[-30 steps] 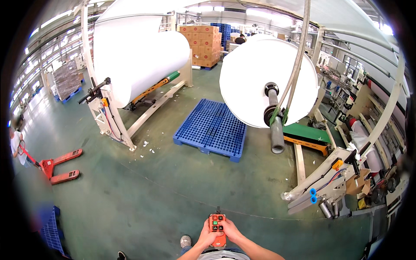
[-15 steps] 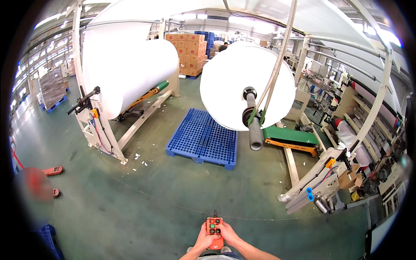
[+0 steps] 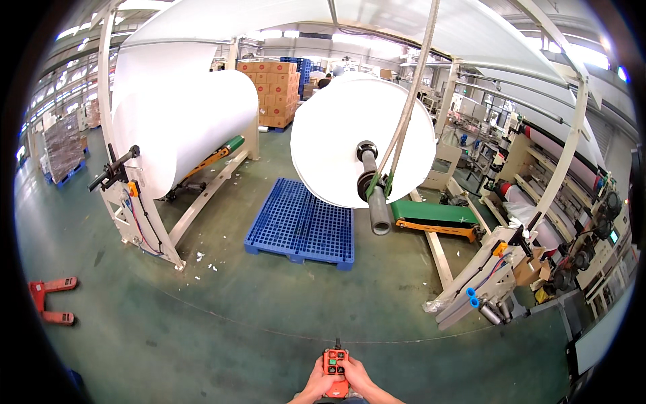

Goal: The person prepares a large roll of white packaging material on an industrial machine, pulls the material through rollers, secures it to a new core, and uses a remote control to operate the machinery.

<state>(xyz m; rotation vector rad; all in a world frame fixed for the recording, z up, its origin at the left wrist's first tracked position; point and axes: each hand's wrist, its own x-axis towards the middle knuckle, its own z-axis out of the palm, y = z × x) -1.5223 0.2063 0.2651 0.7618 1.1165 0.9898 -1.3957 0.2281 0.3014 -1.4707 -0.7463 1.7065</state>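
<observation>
Low in the view, the left hand (image 3: 315, 385) and right hand (image 3: 358, 378) both grasp an orange remote control (image 3: 335, 367) with coloured buttons. Ahead, a huge white paper roll (image 3: 350, 148) hangs from straps above a blue pallet (image 3: 299, 225), now further left in the view than half a second ago.

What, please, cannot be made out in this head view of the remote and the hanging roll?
- Orange remote: which button is pressed, too small.
- Left hand and right hand: wrists cut off by the lower edge.
- Hanging paper roll: hoist above, hidden beyond the sling.
</observation>
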